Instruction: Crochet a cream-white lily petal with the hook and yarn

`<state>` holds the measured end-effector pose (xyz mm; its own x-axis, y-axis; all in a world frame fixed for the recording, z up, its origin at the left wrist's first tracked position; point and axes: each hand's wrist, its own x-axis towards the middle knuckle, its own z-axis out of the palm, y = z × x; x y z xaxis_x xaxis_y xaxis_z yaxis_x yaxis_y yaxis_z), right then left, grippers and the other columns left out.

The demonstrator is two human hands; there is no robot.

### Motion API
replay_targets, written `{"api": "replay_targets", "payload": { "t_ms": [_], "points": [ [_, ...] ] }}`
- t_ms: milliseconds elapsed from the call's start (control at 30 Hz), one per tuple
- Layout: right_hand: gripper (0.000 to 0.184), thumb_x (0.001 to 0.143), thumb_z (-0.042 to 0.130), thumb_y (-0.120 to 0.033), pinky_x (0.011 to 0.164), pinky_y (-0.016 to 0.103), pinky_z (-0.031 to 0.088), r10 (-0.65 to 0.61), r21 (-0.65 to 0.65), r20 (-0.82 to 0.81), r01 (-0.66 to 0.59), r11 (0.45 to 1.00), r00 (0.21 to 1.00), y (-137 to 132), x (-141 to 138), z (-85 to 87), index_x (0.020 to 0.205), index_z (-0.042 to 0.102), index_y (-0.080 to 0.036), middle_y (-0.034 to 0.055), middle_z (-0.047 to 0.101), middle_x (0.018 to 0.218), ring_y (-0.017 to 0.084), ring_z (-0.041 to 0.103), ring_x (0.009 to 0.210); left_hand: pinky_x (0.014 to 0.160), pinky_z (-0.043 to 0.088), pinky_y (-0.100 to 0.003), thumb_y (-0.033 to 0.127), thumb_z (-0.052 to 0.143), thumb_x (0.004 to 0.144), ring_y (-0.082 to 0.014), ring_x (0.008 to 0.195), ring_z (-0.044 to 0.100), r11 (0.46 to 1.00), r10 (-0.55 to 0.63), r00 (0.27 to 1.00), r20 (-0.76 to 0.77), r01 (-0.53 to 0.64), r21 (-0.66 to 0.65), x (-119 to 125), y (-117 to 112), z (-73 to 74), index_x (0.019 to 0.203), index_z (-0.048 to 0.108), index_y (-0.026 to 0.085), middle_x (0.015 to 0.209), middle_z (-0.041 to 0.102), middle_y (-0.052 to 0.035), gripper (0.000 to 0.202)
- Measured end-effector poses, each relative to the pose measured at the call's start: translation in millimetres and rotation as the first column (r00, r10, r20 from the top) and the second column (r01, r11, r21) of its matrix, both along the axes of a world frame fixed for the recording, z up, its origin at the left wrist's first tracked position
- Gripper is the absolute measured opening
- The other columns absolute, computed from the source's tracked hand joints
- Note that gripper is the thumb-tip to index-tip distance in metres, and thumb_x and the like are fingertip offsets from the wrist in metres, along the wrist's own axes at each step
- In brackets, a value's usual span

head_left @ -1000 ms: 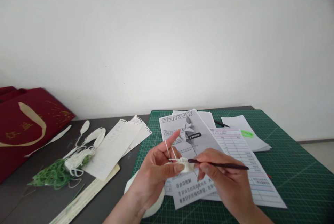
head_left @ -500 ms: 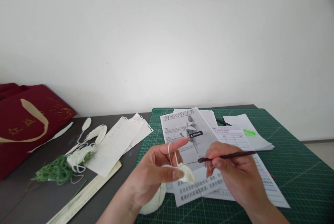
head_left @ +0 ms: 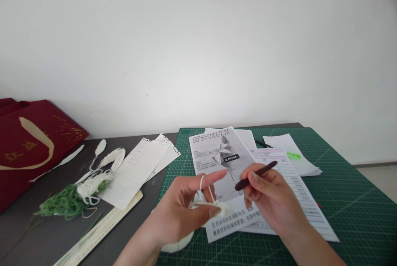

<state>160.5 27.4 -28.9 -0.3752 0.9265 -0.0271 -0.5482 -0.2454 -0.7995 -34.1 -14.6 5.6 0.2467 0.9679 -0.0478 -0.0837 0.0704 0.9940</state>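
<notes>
Worktop (head_left: 114,241) with finished-looking white petals (head_left: 101,147) near its back edge. Left hand (head_left: 182,208) pinches unfinished-looking crochet (head_left: 225,210); right hand (head_left: 273,191) grips a hook (head_left: 266,168).

Two hands (head_left: 182,210) (head_left: 274,193), one hook (head_left: 267,168), one crochet piece (head_left: 225,209), one mat (head_left: 356,212), two hole-edged sheets (head_left: 133,175) (head_left: 170,154), probably one bag (head_left: 18,187).

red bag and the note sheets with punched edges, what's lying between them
In the head view, white leaf-shaped pieces, loose white yarn and tangled green yarn lie between the red bag and the note sheets.
</notes>
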Motion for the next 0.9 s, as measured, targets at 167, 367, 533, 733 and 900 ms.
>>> {"api": "replay_targets", "payload": {
  "t_ms": [167, 367, 533, 733, 900],
  "points": [
    [0.015, 0.071, 0.079, -0.028, 0.044, 0.016, 0.054, -0.074, -0.137, -0.038, 0.068, 0.988, 0.997, -3, -13, -0.3, 0.075, 0.076, -0.014, 0.0014, 0.068, 0.054, 0.009, 0.06, 0.044, 0.08, 0.041, -0.035, 0.012, 0.067, 0.077, -0.0189, 0.075, 0.053, 0.932, 0.248, 0.957, -0.149, -0.194, 0.305, 8, -2, -6.3, 0.114, 0.069, 0.037, 0.073, 0.061, -0.0008, 0.044],
    [0.009, 0.081, 0.07, -0.023, 0.053, 0.021, 0.058, -0.297, 0.282, 0.119, 0.255, 0.925, 0.947, -14, -15, -7.3, 0.088, 0.076, -0.023, 0.0017, 0.074, 0.067, 0.013, 0.067, 0.055, 0.08, 0.043, -0.032, 0.015, 0.074, 0.072, -0.0169, 0.073, 0.053, 0.935, 0.344, 0.937, -0.059, -0.336, 0.112, 15, 1, -10.9, 0.114, 0.07, 0.033, 0.069, 0.059, 0.0017, 0.046],
    [0.033, 0.08, 0.058, -0.001, 0.063, 0.029, 0.06, -0.572, 0.829, 0.232, 0.147, 0.539, 0.787, -22, -15, -8.1, 0.105, 0.07, -0.019, 0.0084, 0.075, 0.086, 0.02, 0.07, 0.074, 0.07, 0.044, -0.025, 0.016, 0.079, 0.068, -0.0108, 0.063, 0.051, 0.924, 0.366, 0.925, 0.1, -0.349, -0.154, 23, 4, -11.3, 0.098, 0.076, 0.025, 0.061, 0.053, 0.0054, 0.032],
    [0.043, 0.082, 0.052, 0.001, 0.064, 0.034, 0.06, -0.608, 0.982, 0.151, -0.045, 0.185, 0.78, -22, -11, -3.5, 0.123, 0.061, -0.012, 0.0163, 0.072, 0.096, 0.024, 0.069, 0.083, 0.061, 0.039, -0.022, 0.01, 0.08, 0.064, -0.0076, 0.056, 0.049, 0.924, 0.324, 0.891, 0.318, -0.226, -0.307, 20, 5, -13.0, 0.129, 0.058, 0.025, 0.063, 0.057, 0.0056, 0.07],
    [0.024, 0.083, 0.061, -0.007, 0.053, 0.027, 0.054, -0.393, 0.698, 0.161, 0.177, 0.694, 0.905, -20, -14, -4.0, 0.097, 0.072, -0.024, 0.0035, 0.069, 0.08, 0.015, 0.064, 0.06, 0.061, 0.038, -0.021, 0.009, 0.082, 0.06, -0.0089, 0.058, 0.051, 0.933, 0.229, 0.894, 0.385, -0.09, -0.347, 9, 7, -6.0, 0.124, 0.063, 0.022, 0.065, 0.059, 0.0037, 0.068]
  ]
}}
